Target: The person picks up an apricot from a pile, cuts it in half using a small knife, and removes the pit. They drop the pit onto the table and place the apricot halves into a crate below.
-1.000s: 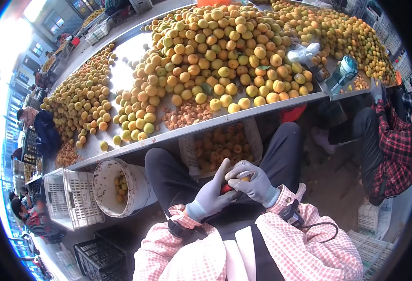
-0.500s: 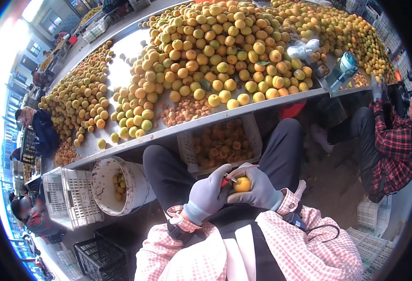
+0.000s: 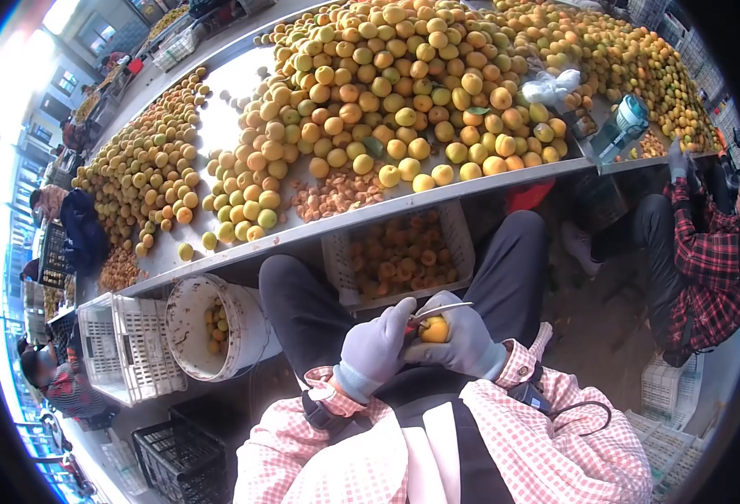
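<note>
My left hand (image 3: 376,346), in a grey glove, is closed around the red handle of a small knife (image 3: 444,311). The thin blade points right and lies across the top of a yellow-orange apricot (image 3: 434,329). My gloved right hand (image 3: 464,343) is wrapped around that apricot, and its fingers partly hide the fruit. Both hands meet in front of my lap. Below the table edge, between my knees, a white crate (image 3: 336,267) holds many opened apricot pieces (image 3: 403,260).
A metal table (image 3: 319,228) bears heaped apricots (image 3: 387,76) and a patch of pits (image 3: 332,197). At left stand a white bucket (image 3: 248,323), white crates (image 3: 139,336) and a black crate (image 3: 181,454). A bottle (image 3: 622,130) stands at right, near a person in a plaid shirt (image 3: 706,260).
The knife blade has swung from pointing into the apricot's side to lying across its top, reaching further right. The hands stay together, and the view has shifted slightly.
</note>
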Available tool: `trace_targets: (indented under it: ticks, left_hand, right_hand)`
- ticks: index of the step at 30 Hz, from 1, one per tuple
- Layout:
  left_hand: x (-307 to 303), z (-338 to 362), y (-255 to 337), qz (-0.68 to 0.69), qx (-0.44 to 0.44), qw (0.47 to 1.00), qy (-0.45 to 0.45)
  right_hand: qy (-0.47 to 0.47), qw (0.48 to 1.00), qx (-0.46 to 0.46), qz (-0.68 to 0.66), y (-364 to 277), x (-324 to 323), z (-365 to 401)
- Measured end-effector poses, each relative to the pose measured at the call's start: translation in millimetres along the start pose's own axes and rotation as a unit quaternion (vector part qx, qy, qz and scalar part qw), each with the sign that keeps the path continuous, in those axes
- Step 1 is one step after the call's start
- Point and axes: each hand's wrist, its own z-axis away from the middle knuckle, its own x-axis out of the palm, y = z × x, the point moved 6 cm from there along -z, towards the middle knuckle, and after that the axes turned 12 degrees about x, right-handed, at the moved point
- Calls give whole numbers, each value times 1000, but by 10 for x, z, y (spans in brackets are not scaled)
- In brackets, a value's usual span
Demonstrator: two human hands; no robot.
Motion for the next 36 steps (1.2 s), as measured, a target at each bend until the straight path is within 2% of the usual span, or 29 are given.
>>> trace_targets:
  ticks: [4,7,10,13,15,18,19,20,21,22,23,24,26,28,29,30,31,32,33,34,35,36]
  left_hand:
    - [59,54,-22,15,8,1000,-8]
    - [28,37,8,38,-5,999,5]
    - [34,52,6,44,-28,998,-19]
    - [93,69,-73,66,-16,998,10]
    - [161,80,-165,76,-44,996,24]
    - [208,-9,-243,59,-42,997,41]
    - [296,-12,-294,24,-59,998,9]
    - [364,12,-338,25,-59,998,10]
    - [410,28,-377,-2,-58,998,11]
    - [442,44,-412,-28,-57,998,12]
    - [433,36,-408,-28,-58,998,13]
    - [433,24,-416,0,-64,998,1]
    - [341,-43,-363,27,-66,997,-10]
    - [293,-80,-275,130,-115,981,-87]
    - [289,-85,-319,129,-115,981,-86]
    - [307,-93,-330,301,-91,948,-44]
    - [286,-116,-328,463,-64,884,-1]
    - [214,-168,-327,464,-63,883,-1]
    - [173,-226,-315,540,-117,833,-17]
    - [186,-252,-299,609,-168,775,-32]
    - [143,-321,-296,596,-145,790,4]
    - [68,-325,-295,597,-142,790,4]
  right_hand:
    - [-15,997,56,-51,94,42,15]
    - [-9,998,37,-57,72,33,19]
    - [1,999,0,-42,-16,39,43]
    - [23,999,-31,19,-87,77,23]
    - [101,985,-61,128,-149,65,24]
    - [148,981,-50,111,-35,95,-57]
    - [114,993,16,15,215,165,-110]
    - [113,993,16,16,198,172,-114]
    - [83,985,118,-98,305,199,-154]
    - [51,952,218,-209,413,252,-164]
    - [60,958,203,-192,445,253,-177]
    - [60,958,204,-192,465,255,-166]
    - [138,988,64,-9,306,117,-166]
    - [121,992,31,19,379,54,-200]
    - [103,994,0,47,367,37,-220]
    - [103,994,0,47,374,5,-221]
    - [60,998,5,5,368,9,-236]
    - [17,999,9,-36,345,18,-247]
    - [19,999,10,-34,277,-7,-258]
    - [-23,986,36,-162,213,-1,-287]
    - [-65,954,62,-287,183,12,-307]
    - [-63,954,61,-285,180,-23,-311]
